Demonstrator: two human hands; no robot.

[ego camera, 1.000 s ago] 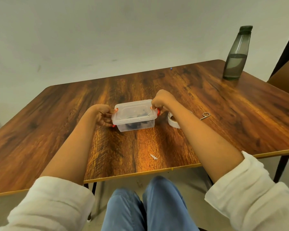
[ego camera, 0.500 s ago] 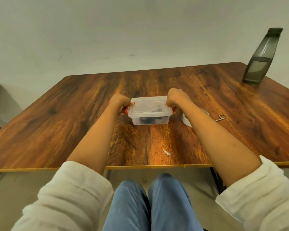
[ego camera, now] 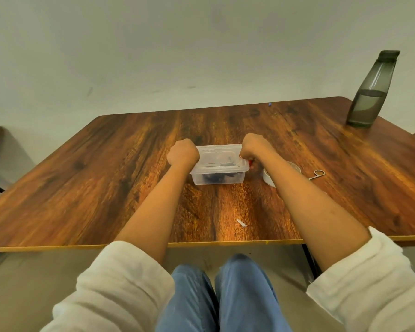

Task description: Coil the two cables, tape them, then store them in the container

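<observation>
1. The clear container [ego camera: 219,164] sits lidded near the middle of the table [ego camera: 106,176], with dark cables [ego camera: 216,177] showing through its wall.
2. The left hand [ego camera: 183,152] grips the container's left end, fingers curled.
3. The right hand [ego camera: 255,146] curls its fingers over the lid's right edge, by a red latch [ego camera: 250,162].
4. A tape roll [ego camera: 268,177] and small scissors [ego camera: 318,174] lie to the right; a grey bottle [ego camera: 369,92] stands at the far corner.

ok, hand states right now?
Left hand: grips the container at its left end.
Right hand: grips its right end, at the red clip.
</observation>
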